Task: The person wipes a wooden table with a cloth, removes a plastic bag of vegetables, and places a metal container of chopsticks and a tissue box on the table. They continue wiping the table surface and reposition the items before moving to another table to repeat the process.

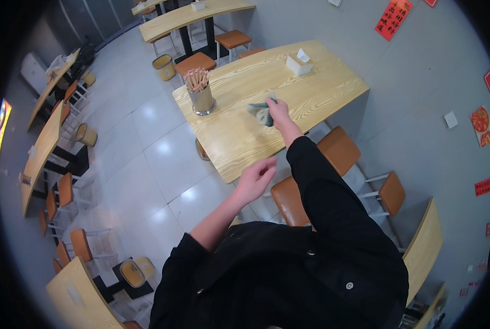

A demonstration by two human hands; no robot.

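Observation:
My right hand (279,112) reaches out over the wooden table (239,145) and is closed on a crumpled grey-green cloth (261,112), which lies against the tabletop. Nearer to me, my left hand (256,178) hangs in front of the table's near edge, its fingers loosely bent and partly apart, with nothing in it. To the left of the cloth stands a metal holder (202,101) packed with chopsticks (197,80). Toward the far right of the tabletop sits a white tissue box (299,64) with a tissue sticking up.
Brown-topped stools (338,151) crowd the table's near right side, and another stool (195,66) stands at its far side. A yellowish bin (164,67) is on the tiled floor (163,153). The grey wall (404,104) bounds the right. More tables (42,156) line the left.

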